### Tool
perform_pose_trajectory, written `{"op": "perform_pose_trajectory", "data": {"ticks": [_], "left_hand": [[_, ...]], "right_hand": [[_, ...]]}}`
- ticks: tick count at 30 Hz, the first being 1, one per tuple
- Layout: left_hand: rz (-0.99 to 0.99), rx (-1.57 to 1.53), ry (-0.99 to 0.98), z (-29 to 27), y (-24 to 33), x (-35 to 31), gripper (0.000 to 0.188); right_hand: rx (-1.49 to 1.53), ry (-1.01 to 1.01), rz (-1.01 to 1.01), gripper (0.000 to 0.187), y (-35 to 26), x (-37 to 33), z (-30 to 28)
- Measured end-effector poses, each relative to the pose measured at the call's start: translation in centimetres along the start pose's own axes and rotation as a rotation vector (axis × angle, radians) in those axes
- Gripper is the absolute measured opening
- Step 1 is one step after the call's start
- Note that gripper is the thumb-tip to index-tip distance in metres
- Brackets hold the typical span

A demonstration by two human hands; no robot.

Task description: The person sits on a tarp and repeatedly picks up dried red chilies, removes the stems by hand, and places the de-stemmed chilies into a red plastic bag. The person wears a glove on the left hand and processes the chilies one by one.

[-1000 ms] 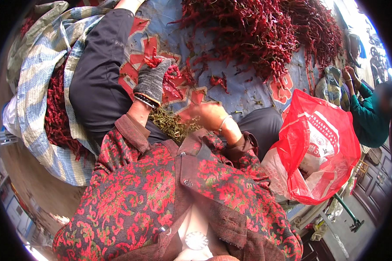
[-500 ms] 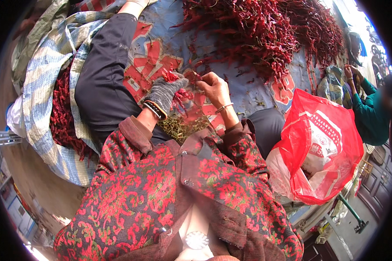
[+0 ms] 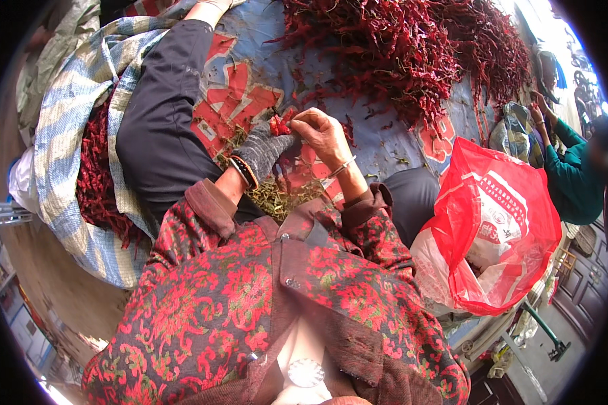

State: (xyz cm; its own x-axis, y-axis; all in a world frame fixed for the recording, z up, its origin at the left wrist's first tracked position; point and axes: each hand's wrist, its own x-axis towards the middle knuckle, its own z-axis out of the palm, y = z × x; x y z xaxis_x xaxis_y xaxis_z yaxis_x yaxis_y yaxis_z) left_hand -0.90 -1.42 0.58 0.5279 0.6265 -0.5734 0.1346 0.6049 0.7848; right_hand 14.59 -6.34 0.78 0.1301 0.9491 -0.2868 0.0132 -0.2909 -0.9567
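My left hand, in a grey knitted glove, is closed around a few dried red chilies whose ends stick out past the thumb. Bare and bent at the fingers, my right hand pinches at the same chilies, its fingertips meeting the left glove. What lies between the right fingertips is too small to make out clearly. Below both hands, a heap of greenish-brown stems lies close to my lap. Farther off, a large pile of dried red chilies spreads over the blue and red sheet.
Left of my leg stands a blue-and-white striped woven sack with red chilies inside. A red and white plastic bag gapes open at my right. Beyond it, another person in a green sleeve sits by the far pile.
My right hand has moved left, up against the left glove. The chilies that hung below the left glove are no longer visible there; a red bunch now shows above its thumb.
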Motion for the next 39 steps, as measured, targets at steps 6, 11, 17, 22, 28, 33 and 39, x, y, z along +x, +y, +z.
{"op": "perform_pose_trajectory", "data": {"ticks": [6, 11, 17, 22, 28, 33, 39], "left_hand": [[0.629, 1.118, -0.545, 2.4, -0.5, -3.2, 0.022], [0.086, 0.057, -0.233, -0.2, 2.2, -1.4, 0.006], [0.083, -0.242, 0.242, -1.4, 0.1, -0.3, 0.009], [-0.009, -0.135, 0.268, -1.8, -1.0, 0.9, 0.016], [-0.024, -0.173, 0.204, -0.8, -0.5, 0.3, 0.020], [-0.043, -0.118, 0.083, 0.1, -0.7, 0.7, 0.017], [0.173, 0.291, 0.007, 0.8, 0.2, 0.2, 0.011]], "right_hand": [[0.288, 0.154, 0.338, 0.019, 5.8, 0.0, -1.1], [-0.851, -0.346, -0.129, 0.027, 9.1, -2.6, 0.2], [-1.106, 0.165, 0.021, 0.023, 6.0, 0.8, 1.7], [-1.209, 0.239, 0.013, 0.015, 6.6, 1.0, 1.5], [-0.886, 0.275, -0.014, 0.018, 4.7, -0.7, -0.7], [-0.484, 0.112, -0.072, 0.020, 3.6, -2.5, 0.1], [-0.312, 0.163, 0.033, 0.018, 2.8, -2.7, 1.0]]}}
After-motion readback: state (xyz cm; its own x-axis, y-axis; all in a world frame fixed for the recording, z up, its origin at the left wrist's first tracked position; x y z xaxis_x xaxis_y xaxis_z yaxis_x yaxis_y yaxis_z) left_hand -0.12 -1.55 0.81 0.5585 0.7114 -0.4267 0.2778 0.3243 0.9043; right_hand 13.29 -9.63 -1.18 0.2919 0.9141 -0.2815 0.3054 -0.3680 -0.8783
